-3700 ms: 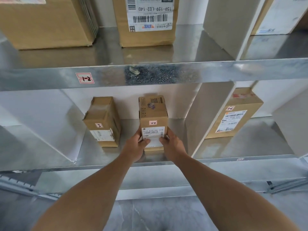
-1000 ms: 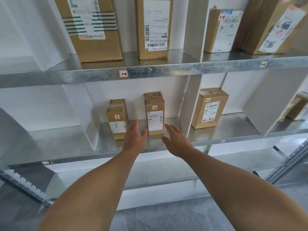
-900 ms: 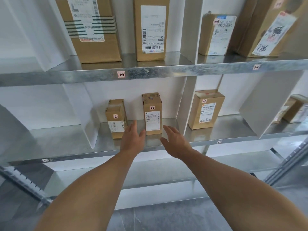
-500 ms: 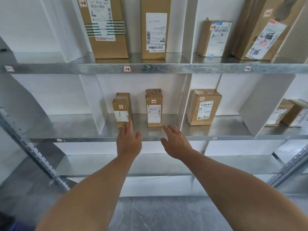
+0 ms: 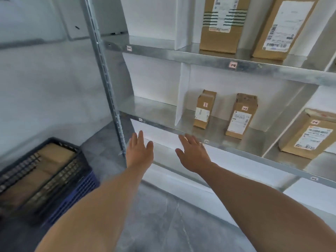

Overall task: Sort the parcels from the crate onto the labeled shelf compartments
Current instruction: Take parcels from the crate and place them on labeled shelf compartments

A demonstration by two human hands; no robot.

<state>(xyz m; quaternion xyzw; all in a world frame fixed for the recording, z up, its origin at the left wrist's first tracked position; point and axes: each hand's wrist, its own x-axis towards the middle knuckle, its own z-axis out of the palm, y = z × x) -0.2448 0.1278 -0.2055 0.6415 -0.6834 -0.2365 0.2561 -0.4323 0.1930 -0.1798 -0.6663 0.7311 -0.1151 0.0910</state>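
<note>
Two small brown parcels stand upright in the middle compartment of the metal shelf (image 5: 241,150): the tall parcel tagged 2-2 (image 5: 241,116) and a shorter parcel (image 5: 204,110) to its left. My left hand (image 5: 139,153) and my right hand (image 5: 192,154) hover empty, fingers spread, below and in front of the shelf edge, apart from both parcels. A dark blue crate (image 5: 45,177) holding brown parcels sits on the floor at the lower left.
Another parcel (image 5: 309,135) stands in the compartment to the right. Two larger parcels (image 5: 221,24) stand on the upper shelf by the 1-2 label (image 5: 233,65). A metal upright post (image 5: 107,79) marks the shelf's left end. White dividers separate compartments. Grey floor lies below.
My hands let go of the tall parcel, left it on the shelf and drew back. The view has swung left and down, bringing the crate into sight.
</note>
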